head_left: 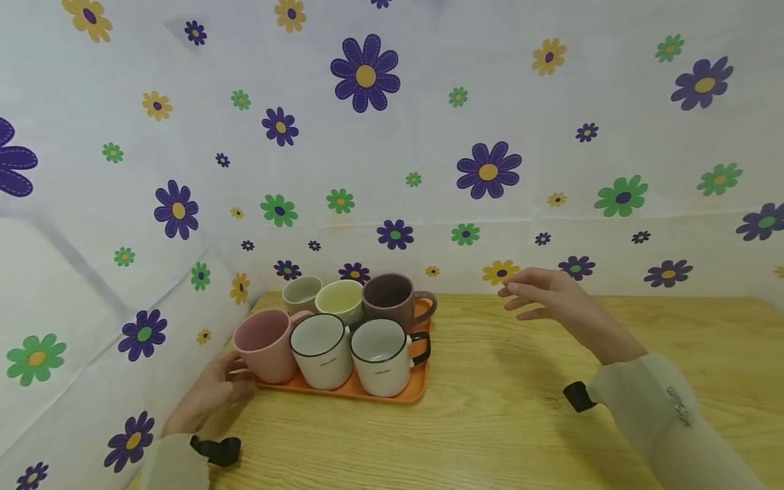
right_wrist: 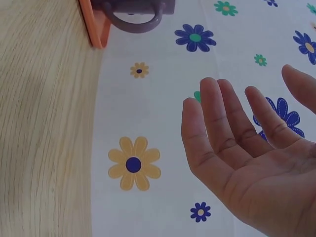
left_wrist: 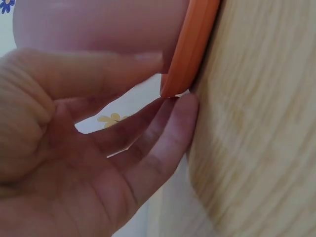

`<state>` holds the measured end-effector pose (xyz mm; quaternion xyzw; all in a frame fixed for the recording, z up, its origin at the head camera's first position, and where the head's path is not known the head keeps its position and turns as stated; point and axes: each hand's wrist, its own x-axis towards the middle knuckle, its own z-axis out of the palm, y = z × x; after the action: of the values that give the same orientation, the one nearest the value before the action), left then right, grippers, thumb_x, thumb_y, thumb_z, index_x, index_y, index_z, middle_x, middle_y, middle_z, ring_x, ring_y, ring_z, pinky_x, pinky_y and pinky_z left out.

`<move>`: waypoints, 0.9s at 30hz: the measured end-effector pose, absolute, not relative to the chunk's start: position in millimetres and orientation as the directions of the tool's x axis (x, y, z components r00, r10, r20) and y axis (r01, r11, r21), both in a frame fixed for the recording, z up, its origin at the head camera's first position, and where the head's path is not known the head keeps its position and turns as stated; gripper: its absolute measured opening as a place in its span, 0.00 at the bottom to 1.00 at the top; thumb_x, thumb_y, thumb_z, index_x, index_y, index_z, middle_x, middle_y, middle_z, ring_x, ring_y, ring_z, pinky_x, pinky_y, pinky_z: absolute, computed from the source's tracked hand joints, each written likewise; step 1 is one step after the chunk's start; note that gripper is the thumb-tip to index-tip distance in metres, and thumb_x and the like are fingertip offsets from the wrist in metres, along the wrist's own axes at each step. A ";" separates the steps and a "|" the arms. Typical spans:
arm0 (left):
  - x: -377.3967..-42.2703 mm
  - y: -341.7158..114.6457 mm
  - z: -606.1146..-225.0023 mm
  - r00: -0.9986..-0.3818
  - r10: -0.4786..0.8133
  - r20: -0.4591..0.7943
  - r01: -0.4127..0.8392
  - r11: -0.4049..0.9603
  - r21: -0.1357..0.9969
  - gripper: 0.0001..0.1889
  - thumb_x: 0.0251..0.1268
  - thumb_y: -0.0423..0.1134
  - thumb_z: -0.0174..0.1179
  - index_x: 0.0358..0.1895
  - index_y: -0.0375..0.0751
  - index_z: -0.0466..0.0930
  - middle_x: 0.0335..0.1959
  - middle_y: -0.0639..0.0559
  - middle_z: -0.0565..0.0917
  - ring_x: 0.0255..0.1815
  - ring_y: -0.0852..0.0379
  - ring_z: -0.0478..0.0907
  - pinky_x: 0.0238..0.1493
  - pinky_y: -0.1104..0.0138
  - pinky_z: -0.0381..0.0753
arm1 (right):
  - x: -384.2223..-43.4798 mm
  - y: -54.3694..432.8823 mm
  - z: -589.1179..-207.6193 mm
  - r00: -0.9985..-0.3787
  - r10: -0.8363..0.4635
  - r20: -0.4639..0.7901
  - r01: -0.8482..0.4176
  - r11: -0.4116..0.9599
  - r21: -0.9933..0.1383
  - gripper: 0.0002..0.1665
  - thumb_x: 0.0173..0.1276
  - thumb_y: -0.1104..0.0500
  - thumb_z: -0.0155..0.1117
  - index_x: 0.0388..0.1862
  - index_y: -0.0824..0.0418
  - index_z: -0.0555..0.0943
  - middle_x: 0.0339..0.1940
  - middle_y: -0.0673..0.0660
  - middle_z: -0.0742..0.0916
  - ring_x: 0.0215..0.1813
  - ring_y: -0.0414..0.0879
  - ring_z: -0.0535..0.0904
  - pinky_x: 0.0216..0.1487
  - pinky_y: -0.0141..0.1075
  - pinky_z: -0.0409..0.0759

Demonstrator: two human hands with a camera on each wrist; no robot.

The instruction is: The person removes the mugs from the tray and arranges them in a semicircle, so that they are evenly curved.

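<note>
An orange tray carries several mugs in two rows. Its front row has a pink mug at the left, then a white mug with a dark rim and a white mug with a black handle. Behind stand a greyish cup, a pale yellow cup and a dark purple mug. My left hand is at the tray's left end; in the left wrist view its fingertips touch the tray's edge, the thumb close to the pink mug. My right hand hovers right of the tray, empty, fingers loosely spread.
Everything stands on a light wooden table. A white cloth with purple, yellow and green flowers hangs behind the table and along its left side, close to my left hand. Each wrist wears a small black device.
</note>
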<state>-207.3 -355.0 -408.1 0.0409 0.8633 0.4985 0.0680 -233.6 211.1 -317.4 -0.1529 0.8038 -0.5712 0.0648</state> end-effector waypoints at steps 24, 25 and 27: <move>-208.6 -340.2 -410.3 -0.995 0.040 -0.094 -0.049 0.621 0.782 0.36 0.58 0.34 0.74 0.65 0.18 0.66 0.58 0.28 0.77 0.58 0.37 0.77 0.59 0.50 0.75 | -248.3 166.8 -324.8 -0.895 -0.445 -0.002 -0.105 0.215 -0.971 0.24 0.80 0.55 0.56 0.62 0.74 0.72 0.60 0.69 0.81 0.56 0.56 0.82 0.55 0.48 0.82; -209.0 -339.8 -410.3 -0.995 0.036 -0.092 -0.050 0.619 0.784 0.36 0.59 0.34 0.74 0.65 0.18 0.67 0.58 0.28 0.78 0.58 0.36 0.78 0.58 0.51 0.76 | -248.7 165.5 -325.4 -0.893 -0.450 0.000 -0.109 0.216 -0.970 0.24 0.80 0.55 0.56 0.63 0.74 0.72 0.60 0.69 0.80 0.56 0.57 0.82 0.55 0.49 0.82; -210.0 -339.3 -410.6 -0.996 0.032 -0.088 -0.049 0.616 0.787 0.36 0.59 0.34 0.74 0.64 0.17 0.66 0.57 0.27 0.78 0.57 0.35 0.78 0.55 0.52 0.78 | -249.6 162.8 -326.6 -0.891 -0.453 0.001 -0.110 0.214 -0.971 0.25 0.80 0.55 0.56 0.63 0.74 0.72 0.60 0.69 0.81 0.58 0.59 0.81 0.55 0.49 0.82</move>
<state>-210.0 -339.3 -410.6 -0.0047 0.8976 0.4384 0.0465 -249.6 162.8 -326.6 -0.1839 0.7656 -0.5995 0.1434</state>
